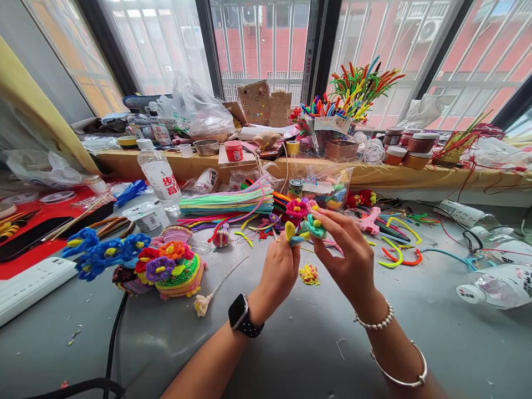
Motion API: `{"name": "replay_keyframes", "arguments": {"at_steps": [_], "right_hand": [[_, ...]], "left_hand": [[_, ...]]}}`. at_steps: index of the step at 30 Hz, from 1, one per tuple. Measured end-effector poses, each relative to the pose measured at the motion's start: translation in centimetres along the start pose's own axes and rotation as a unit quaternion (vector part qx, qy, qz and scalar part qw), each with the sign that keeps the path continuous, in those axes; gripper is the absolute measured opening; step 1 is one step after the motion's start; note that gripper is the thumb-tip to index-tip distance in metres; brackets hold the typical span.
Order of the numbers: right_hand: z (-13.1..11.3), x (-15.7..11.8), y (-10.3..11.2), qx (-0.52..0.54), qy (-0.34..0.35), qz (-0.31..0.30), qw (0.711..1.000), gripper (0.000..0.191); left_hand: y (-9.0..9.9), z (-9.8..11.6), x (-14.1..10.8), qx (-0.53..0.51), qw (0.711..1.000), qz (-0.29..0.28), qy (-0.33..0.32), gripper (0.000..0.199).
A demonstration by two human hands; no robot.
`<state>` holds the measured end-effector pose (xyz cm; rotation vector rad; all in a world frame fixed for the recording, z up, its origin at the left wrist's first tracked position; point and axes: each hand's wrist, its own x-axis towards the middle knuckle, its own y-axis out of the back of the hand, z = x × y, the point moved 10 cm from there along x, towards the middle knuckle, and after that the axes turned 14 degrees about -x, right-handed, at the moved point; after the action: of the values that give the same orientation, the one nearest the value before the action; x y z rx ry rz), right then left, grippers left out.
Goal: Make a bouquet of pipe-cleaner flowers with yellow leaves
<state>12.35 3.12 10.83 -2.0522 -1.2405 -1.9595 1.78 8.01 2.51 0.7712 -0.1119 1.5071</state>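
Note:
My left hand (281,269), with a black watch on its wrist, is closed around the base of a pipe cleaner flower. From its fingers rise a yellow leaf (290,229) and the flower's teal head (315,226). The fingers of my right hand (347,252) touch that teal head from the right, with thumb and fingertips at its petals. A crimson flower (296,208) shows just behind; whether it belongs to the same bunch I cannot tell. Beneath the hands a small yellow and red tuft (309,274) lies on the grey table (299,343).
Left stand a flower-decorated pot (178,277), blue flowers (110,252) and a cream flower (203,305). Pipe cleaner bundles (228,202) lie behind, near an upright bottle (158,174). To the right are a pink glue gun (369,221), loose pipe cleaners (393,255) and lying bottles (496,285).

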Motion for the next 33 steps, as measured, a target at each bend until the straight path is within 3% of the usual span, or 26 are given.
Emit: {"name": "replay_keyframes", "arguments": {"at_steps": [3, 6, 8, 10, 12, 14, 17, 22, 33], "right_hand": [[0.8, 0.1, -0.5, 0.043, -0.042, -0.017, 0.998, 0.046], [2.1, -0.2, -1.4, 0.068, -0.103, -0.034, 0.992, 0.034], [2.9, -0.6, -3.0, 0.080, -0.133, -0.089, 0.984, 0.019], [3.1, -1.4, -5.4, 0.118, -0.152, -0.179, 0.965, 0.024], [2.7, -2.4, -7.7, 0.178, -0.162, -0.260, 0.935, 0.026], [2.0, -3.2, -9.1, 0.229, -0.169, -0.299, 0.911, 0.023], [1.3, -3.7, -9.9, 0.260, -0.184, -0.297, 0.900, 0.022], [1.2, -3.9, -10.0, 0.254, -0.215, -0.259, 0.907, 0.021], [1.4, -5.0, -10.9, 0.339, -0.288, -0.247, 0.861, 0.016]], "left_hand": [[0.0, -0.5, 0.5, -0.164, 0.985, -0.010, 0.053, 0.021], [0.1, -0.7, 1.0, -0.337, 0.935, -0.018, 0.106, 0.019], [0.1, -0.6, 1.2, -0.457, 0.879, -0.026, 0.132, 0.018], [0.5, -0.5, 1.5, -0.537, 0.831, -0.018, 0.145, 0.017], [1.0, -0.6, 1.7, -0.580, 0.800, -0.006, 0.154, 0.015], [1.1, -0.9, 1.7, -0.598, 0.785, 0.005, 0.164, 0.015], [1.0, -1.3, 1.6, -0.595, 0.784, 0.012, 0.175, 0.015], [0.2, -1.6, 1.2, -0.569, 0.802, -0.003, 0.184, 0.017], [0.3, -1.1, 1.1, -0.511, 0.839, -0.016, 0.189, 0.024]]}}
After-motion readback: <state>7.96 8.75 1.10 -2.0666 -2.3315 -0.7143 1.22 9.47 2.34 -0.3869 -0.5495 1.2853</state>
